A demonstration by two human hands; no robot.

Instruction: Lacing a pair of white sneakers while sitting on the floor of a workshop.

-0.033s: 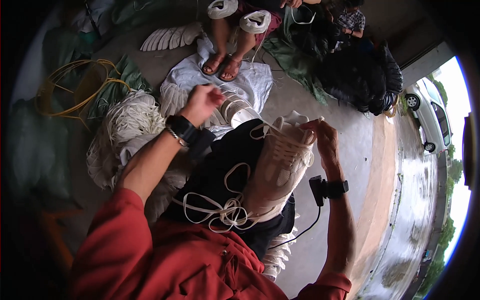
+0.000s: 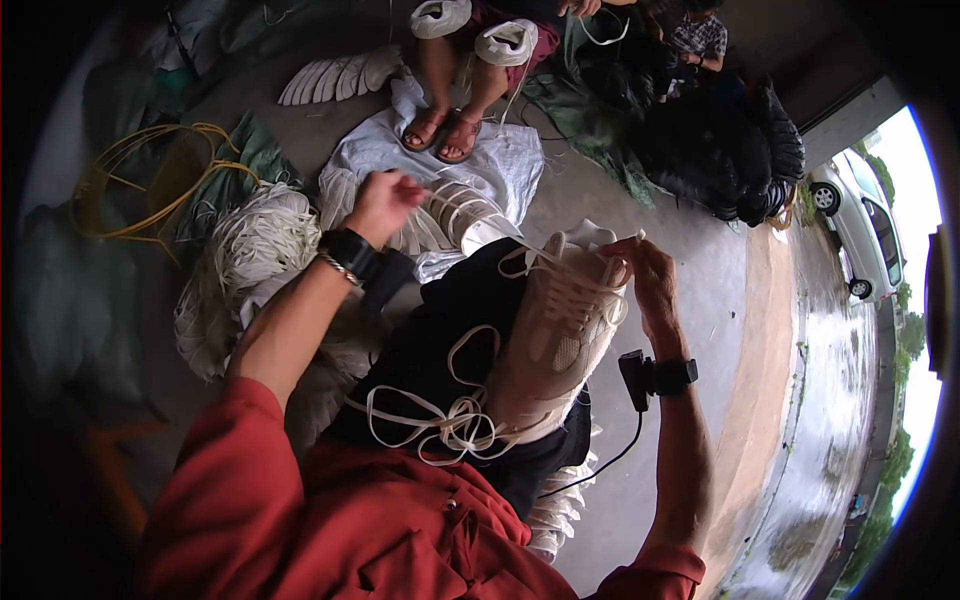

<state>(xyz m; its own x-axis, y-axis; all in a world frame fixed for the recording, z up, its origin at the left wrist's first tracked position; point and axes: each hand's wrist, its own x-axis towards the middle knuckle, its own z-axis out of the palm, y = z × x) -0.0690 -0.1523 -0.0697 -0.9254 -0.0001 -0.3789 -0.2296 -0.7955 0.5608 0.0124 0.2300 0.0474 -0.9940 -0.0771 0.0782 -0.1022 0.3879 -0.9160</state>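
On my lap, across dark cloth [image 2: 455, 320], lies a cream-white shoe upper [image 2: 550, 350] with laces threaded through its eyelets. My right hand [image 2: 652, 285] is closed on its edge at the far right, by the tongue [image 2: 583, 236]. My left hand [image 2: 385, 207] is raised to the left of the upper, fingers pinched. A pale shoelace [image 2: 500, 228] runs taut from the upper toward these fingers; the exact grip is too small to see. A loose bundle of laces [image 2: 465, 425] rests at the near end of the upper.
A heap of white laces [image 2: 260, 240] lies left, beside a yellow hoop-framed basket [image 2: 150, 190]. More white uppers [image 2: 460, 215] lie on a white sack [image 2: 510, 165]. Opposite sits a person in sandals [image 2: 460, 137]. Black uppers [image 2: 710, 150] are piled right; a car [image 2: 865, 225] stands outside.
My left hand has shifted a little left, away from the upper, with the lace stretching after it. My right hand and the upper stay put.
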